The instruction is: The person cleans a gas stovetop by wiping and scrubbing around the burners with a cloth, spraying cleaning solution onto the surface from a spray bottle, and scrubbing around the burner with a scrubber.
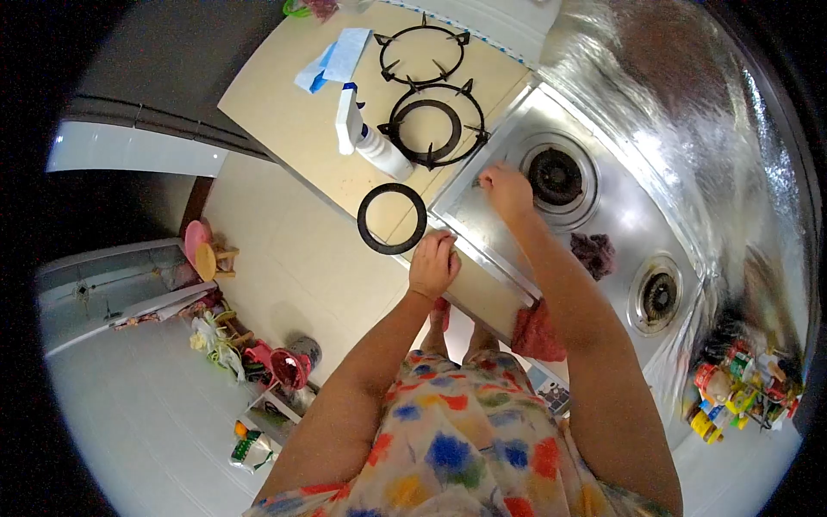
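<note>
My right hand (508,191) is closed, with bent fingers pressed near the left side of the steel stovetop (564,243), beside the larger burner (554,177). Something small may be under its fingertips, but I cannot make it out. Along the front, my left hand (435,264) curls its fingers over the counter edge (482,283). Just beyond it lies a black ring (369,217). A dark, crumpled cloth (593,256) rests on the steel between the larger burner and the smaller burner (660,297).
A white spray bottle (383,153) is on the beige counter (301,129), beside two black pot supports (392,115) and blue-white cloths (347,55). Foil (642,95) lines the wall. Jars and bottles (732,392) crowd the right corner. A red cloth (540,332) hangs at the front.
</note>
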{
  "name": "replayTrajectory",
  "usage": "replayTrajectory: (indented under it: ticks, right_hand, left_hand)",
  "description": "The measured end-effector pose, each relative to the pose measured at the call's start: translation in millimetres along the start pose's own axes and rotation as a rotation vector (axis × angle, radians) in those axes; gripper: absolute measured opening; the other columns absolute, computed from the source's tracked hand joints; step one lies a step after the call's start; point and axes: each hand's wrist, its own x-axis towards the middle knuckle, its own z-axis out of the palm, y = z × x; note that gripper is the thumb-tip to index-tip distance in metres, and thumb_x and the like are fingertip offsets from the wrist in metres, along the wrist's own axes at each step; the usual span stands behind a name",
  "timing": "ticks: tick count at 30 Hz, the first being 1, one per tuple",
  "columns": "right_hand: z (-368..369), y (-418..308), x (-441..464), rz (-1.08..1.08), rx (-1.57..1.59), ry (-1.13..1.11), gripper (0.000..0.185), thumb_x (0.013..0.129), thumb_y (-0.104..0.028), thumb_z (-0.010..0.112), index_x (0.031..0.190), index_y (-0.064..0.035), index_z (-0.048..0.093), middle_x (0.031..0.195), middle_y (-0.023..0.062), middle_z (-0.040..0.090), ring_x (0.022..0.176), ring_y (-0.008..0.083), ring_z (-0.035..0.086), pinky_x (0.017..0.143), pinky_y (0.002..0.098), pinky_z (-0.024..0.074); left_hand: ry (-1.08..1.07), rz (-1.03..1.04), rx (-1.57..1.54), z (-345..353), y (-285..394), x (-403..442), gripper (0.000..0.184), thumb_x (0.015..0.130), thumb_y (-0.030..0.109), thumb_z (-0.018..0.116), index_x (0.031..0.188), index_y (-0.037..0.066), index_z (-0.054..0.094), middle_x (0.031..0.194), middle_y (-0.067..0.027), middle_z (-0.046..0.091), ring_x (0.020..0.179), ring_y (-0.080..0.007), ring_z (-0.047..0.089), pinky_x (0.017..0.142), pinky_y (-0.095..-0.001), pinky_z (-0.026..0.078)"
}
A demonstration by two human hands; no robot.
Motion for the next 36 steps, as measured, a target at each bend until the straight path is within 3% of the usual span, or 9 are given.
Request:
replayTrajectory:
  ticks: [5,8,12,16,19,25,28,34,36]
  right_hand:
    - [11.2,-19.9,-30.4,-0.241,0.093,0.086,0.009,0.082,-0.022,0.062,0.081,-0.0129,0.065,0.088,0.0098,0.061,0.086,0.0327,0.062,0.074,0.044,0.052]
    - [5.6,-23.0,-44.3,-0.239,0.196,0.045,0.009,0.082,-0.021,0.062,0.08,-0.0132,0.065,0.086,0.0093,0.062,0.083,0.0331,0.063,0.074,0.0436,0.052]
    - [-9.2,-0.7,-4.1,0.043,0.104,0.0,0.008,0.081,-0.02,0.063,0.079,-0.0131,0.066,0.09,0.0095,0.063,0.084,0.0325,0.063,0.073,0.0438,0.0522]
    - [3.9,-11.7,-26.2,-0.202,0.135,0.171,0.007,0.08,-0.019,0.063,0.079,-0.0117,0.065,0.087,0.0099,0.062,0.085,0.0322,0.061,0.071,0.0429,0.0518]
    - [-2.2,1.9,-59.9,-0.255,0.167,0.044,0.007,0.079,-0.019,0.064,0.079,-0.0113,0.065,0.086,0.0095,0.06,0.086,0.0313,0.06,0.073,0.0426,0.0513]
    - [-27.9,26.5,-107.7,-0.165,0.196,-0.052,0.007,0.079,-0.018,0.066,0.08,-0.011,0.065,0.089,0.0077,0.059,0.087,0.0304,0.059,0.076,0.0422,0.0501]
    - [-14.6,12.4,-86.2,-0.191,0.196,0.034,0.006,0.078,-0.017,0.067,0.081,-0.0117,0.065,0.09,0.0073,0.059,0.089,0.0295,0.059,0.076,0.0414,0.0503]
    - [-32.2,-15.1,-87.9,-0.181,0.022,-0.059,0.019,0.08,-0.024,0.069,0.096,-0.0135,0.068,0.1,0.0081,0.059,0.097,0.0301,0.058,0.082,0.0429,0.0496]
    - [-47.9,-18.8,-95.9,-0.16,0.051,-0.086,0.035,0.081,-0.026,0.07,0.114,-0.016,0.066,0.114,0.0101,0.057,0.104,0.0324,0.056,0.087,0.045,0.0483]
  left_hand:
    - [-0.001,-0.008,-0.001,-0.5,2.0,-0.8,0.033,0.077,0.01,0.062,0.109,0.002,0.058,0.113,-0.0152,0.055,0.105,-0.0343,0.054,0.093,-0.0431,0.044]
    - [0.024,0.01,0.013,0.8,0.4,-3.1,0.033,0.077,0.01,0.062,0.109,0.002,0.058,0.113,-0.0155,0.055,0.104,-0.0344,0.054,0.093,-0.0429,0.044]
    - [0.026,0.018,0.008,-0.4,1.3,-0.6,0.033,0.078,0.009,0.062,0.109,0.002,0.058,0.113,-0.0155,0.055,0.104,-0.0346,0.054,0.093,-0.0427,0.045]
    - [0.023,0.006,0.019,2.8,0.1,-2.2,0.033,0.078,0.009,0.063,0.109,0.002,0.058,0.113,-0.0152,0.055,0.106,-0.0347,0.054,0.094,-0.0428,0.044]
    - [0.044,0.023,0.008,1.8,-0.1,-2.3,0.032,0.078,0.008,0.063,0.109,0.002,0.058,0.114,-0.0151,0.055,0.107,-0.0347,0.053,0.095,-0.0426,0.044]
    - [0.03,0.023,-0.003,2.4,-0.6,-1.8,0.032,0.077,0.008,0.063,0.108,0.002,0.058,0.114,-0.0152,0.055,0.107,-0.0348,0.053,0.095,-0.0426,0.044]
    - [0.033,0.036,-0.002,3.4,-1.1,-2.2,0.032,0.077,0.008,0.063,0.107,0.002,0.058,0.114,-0.0156,0.055,0.106,-0.0347,0.053,0.094,-0.0426,0.044]
    - [0.141,-0.138,-0.187,-24.1,-2.3,13.9,0.031,0.078,0.008,0.063,0.107,0.001,0.057,0.11,-0.0184,0.056,0.105,-0.0374,0.052,0.093,-0.0459,0.041]
    - [0.379,-0.21,-0.148,-39.4,-16.4,28.9,0.035,0.081,0.014,0.065,0.11,-0.001,0.055,0.11,-0.0211,0.055,0.106,-0.0382,0.051,0.095,-0.0457,0.039]
